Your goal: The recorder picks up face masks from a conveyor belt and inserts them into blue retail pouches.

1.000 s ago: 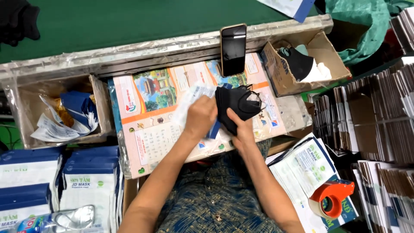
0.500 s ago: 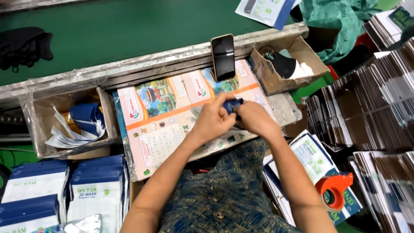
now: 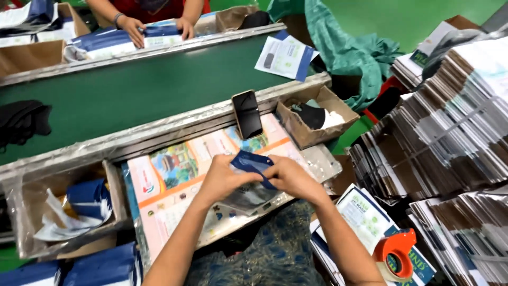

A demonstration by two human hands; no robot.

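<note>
I see my left fingers (image 3: 239, 172) and right fingers (image 3: 267, 170) pinched on a blue pouch (image 3: 253, 162), held just above the surface (image 3: 174, 185) at centre frame. My left hand (image 3: 225, 179) grips its near-left edge, my right hand (image 3: 291, 179) its right edge. Whether anything is inside the pouch I cannot tell; I judge it mid-packing, not yet put down. A glossy dark bag (image 3: 248, 197) lies under my hands. At 12 o'clock a phone (image 3: 247, 114) leans on the rail. At 1 o'clock a box (image 3: 317, 116) holds a black mask. At 9 o'clock a tray (image 3: 63, 209) holds more blue pouches. At 5 o'clock sits a tape roll (image 3: 394, 257). At 11 o'clock, beyond the green belt (image 3: 132, 90), another person's hands (image 3: 159, 29) work.
</note>
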